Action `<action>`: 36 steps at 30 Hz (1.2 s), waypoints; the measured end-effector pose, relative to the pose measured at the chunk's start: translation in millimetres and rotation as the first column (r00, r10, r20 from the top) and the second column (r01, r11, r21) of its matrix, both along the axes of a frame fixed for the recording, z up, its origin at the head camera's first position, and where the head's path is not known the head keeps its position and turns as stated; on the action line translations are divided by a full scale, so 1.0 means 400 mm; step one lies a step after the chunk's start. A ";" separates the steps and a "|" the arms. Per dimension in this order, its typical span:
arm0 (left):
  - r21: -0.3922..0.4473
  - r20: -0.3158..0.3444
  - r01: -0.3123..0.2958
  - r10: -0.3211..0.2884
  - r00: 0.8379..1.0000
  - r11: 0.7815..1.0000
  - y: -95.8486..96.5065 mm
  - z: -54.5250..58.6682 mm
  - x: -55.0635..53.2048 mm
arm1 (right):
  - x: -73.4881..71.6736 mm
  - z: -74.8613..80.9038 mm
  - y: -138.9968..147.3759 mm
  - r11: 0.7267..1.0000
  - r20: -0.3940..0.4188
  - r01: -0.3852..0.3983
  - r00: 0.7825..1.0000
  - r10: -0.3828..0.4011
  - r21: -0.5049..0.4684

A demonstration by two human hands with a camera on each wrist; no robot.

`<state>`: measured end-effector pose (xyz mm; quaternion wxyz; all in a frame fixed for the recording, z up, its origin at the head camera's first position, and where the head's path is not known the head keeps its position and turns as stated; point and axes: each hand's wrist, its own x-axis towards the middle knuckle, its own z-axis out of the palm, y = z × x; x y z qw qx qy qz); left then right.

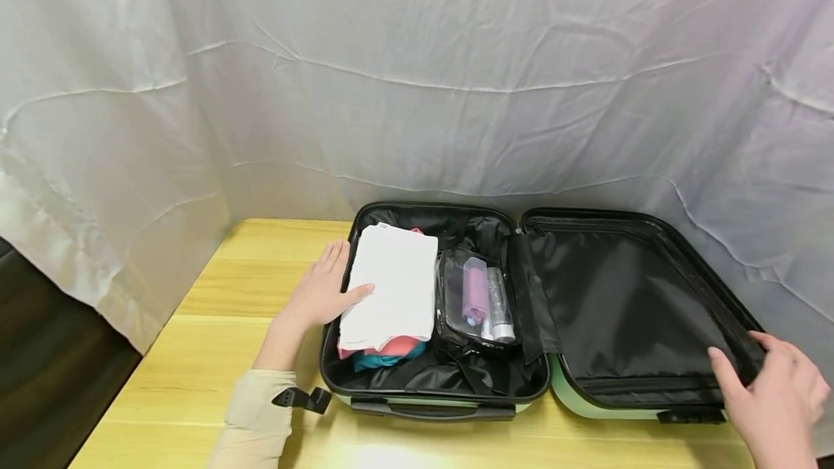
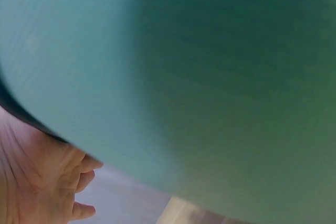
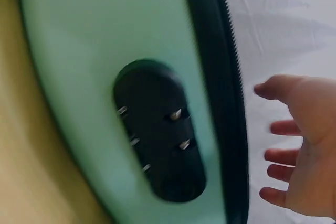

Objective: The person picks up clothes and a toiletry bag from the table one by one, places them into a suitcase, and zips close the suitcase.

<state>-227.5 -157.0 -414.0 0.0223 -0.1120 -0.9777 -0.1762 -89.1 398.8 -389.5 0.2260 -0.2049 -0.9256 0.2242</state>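
An open suitcase [image 1: 433, 400] with a pale green shell and black lining lies on the table. My left hand [image 1: 319, 288] rests at its left rim, fingers straight, thumb over the edge of a flat white stack [image 1: 394, 288] that looks like folded cloth. Pink and teal cloth [image 1: 384, 359] shows beneath the stack. Beside it sits a clear toiletry bag [image 1: 454, 288] with a purple item [image 1: 476, 288] and a grey-white tube [image 1: 499, 302] inside. My right hand [image 1: 775, 389] is at the right edge of the suitcase lid [image 1: 625, 302], thumb and fingers spread apart.
The wooden table [image 1: 215, 339] extends left of the suitcase. Grey-white curtains [image 1: 456, 93] hang behind and at both sides. A black combination lock [image 3: 160, 129] is set in the green shell beside the black zipper [image 3: 220, 77]. A black strap [image 1: 302, 399] circles my left sleeve.
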 end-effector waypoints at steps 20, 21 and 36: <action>0.062 0.004 0.018 -0.018 1.000 0.998 -0.001 -0.001 0.003 | -0.011 -0.189 0.148 0.858 0.437 0.423 0.856 -0.274 -0.290; 0.072 0.001 0.023 -0.023 1.000 0.997 -0.002 -0.002 0.004 | -0.022 -0.221 0.180 0.855 0.474 0.432 0.840 -0.264 -0.289; 0.193 0.002 0.042 -0.043 0.999 0.980 -0.014 -0.017 -0.009 | 0.026 -0.047 0.041 0.872 0.495 0.317 0.863 -0.101 -0.374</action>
